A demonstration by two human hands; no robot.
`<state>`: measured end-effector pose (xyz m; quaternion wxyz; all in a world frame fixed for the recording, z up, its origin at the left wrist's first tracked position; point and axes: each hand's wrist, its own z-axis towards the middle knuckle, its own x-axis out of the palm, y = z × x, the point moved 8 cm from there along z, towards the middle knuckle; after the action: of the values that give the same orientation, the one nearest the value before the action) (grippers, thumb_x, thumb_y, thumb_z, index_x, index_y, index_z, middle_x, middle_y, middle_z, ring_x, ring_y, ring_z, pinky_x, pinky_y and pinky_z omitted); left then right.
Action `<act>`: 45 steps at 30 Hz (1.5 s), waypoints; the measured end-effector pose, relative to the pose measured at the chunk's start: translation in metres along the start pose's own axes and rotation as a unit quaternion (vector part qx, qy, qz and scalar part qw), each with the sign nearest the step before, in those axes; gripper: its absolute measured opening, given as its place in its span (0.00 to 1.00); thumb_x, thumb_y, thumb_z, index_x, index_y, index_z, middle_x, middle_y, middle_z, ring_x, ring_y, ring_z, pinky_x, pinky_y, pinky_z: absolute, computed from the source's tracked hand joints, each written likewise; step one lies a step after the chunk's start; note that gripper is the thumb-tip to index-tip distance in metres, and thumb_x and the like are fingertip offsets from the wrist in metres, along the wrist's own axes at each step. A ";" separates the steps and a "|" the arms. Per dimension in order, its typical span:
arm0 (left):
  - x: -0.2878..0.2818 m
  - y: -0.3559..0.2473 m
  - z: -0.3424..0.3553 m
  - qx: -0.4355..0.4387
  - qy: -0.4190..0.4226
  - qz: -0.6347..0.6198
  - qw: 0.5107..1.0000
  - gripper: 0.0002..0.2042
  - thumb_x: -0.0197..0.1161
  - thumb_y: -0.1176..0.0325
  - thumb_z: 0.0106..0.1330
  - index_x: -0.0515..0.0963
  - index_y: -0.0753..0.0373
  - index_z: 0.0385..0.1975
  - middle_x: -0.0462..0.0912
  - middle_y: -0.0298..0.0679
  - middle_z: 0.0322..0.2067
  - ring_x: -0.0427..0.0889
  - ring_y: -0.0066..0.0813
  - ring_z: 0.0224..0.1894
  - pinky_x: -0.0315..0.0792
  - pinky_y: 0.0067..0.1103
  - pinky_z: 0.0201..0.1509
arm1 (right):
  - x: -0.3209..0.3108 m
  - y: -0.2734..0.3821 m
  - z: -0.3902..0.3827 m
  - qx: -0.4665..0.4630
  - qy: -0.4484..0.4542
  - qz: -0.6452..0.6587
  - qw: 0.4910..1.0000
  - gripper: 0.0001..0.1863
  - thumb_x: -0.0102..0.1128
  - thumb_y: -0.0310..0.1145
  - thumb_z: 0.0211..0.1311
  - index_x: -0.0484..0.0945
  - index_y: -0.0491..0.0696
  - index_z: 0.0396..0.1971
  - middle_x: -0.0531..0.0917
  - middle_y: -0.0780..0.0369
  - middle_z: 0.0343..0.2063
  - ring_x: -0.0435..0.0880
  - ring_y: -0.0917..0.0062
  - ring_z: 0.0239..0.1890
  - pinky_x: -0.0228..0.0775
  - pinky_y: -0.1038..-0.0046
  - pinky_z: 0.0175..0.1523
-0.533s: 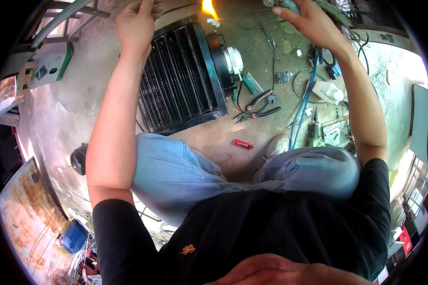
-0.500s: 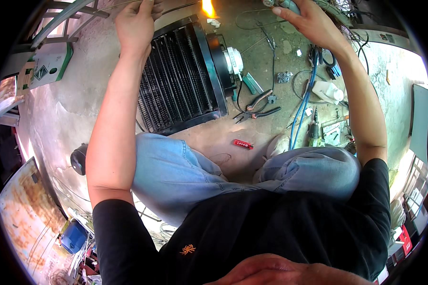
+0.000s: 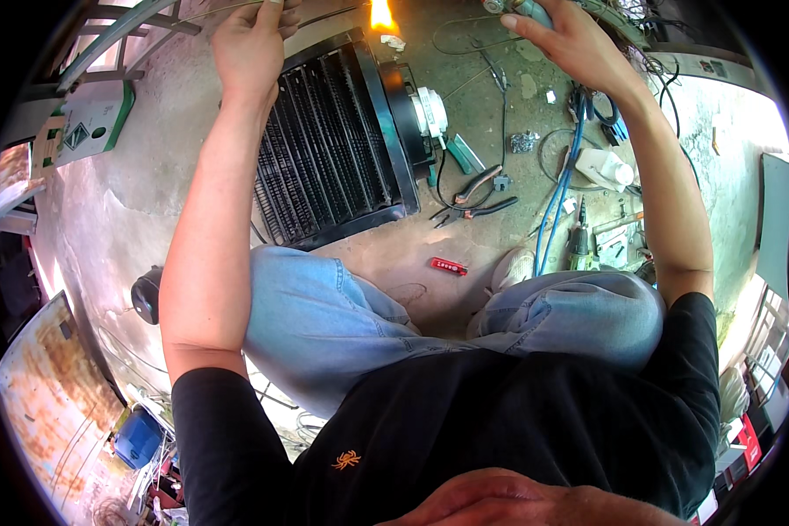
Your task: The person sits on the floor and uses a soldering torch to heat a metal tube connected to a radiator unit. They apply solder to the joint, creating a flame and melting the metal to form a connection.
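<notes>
At the top edge, my left hand (image 3: 250,48) is closed, its fingers pinching a thin metal rod (image 3: 209,12) that runs out to the left. My right hand (image 3: 579,44) is wrapped round a grey-green torch handle (image 3: 533,10), partly cut off by the frame. A bright orange flame (image 3: 382,15) burns between my hands, just above a crumpled whitish scrap (image 3: 393,42). Below the flame and my left hand lies a black finned condenser unit (image 3: 329,145), with a white round motor part (image 3: 430,112) on its right side.
Pliers (image 3: 478,200), a red lighter (image 3: 449,266) and blue hoses (image 3: 559,197) lie on the concrete floor. A white plastic bottle (image 3: 607,169) and a drill (image 3: 579,241) are at right. A green-edged white box (image 3: 96,123) stands at left, above a rusty panel (image 3: 54,386).
The flame looks slightly narrower. Both hands and the objects on the floor stay practically where they were.
</notes>
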<state>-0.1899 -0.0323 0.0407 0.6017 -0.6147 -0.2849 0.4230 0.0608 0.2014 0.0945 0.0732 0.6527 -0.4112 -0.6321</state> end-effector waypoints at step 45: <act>0.005 0.008 0.002 -0.001 0.050 0.000 0.999 0.15 0.59 0.64 0.78 0.83 0.70 0.52 0.88 0.41 0.43 0.84 0.22 0.42 0.78 0.19 0.48 | -0.014 -0.012 -0.009 0.022 0.006 -0.041 0.999 0.24 0.62 0.49 0.70 0.78 0.37 0.40 0.68 0.60 0.13 0.69 0.76 0.19 0.62 0.64 0.28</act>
<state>-0.1908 -0.0281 0.0326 0.6143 -0.6357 -0.2553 0.3915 0.0759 0.2140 0.0997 0.0356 0.6740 -0.3974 -0.6217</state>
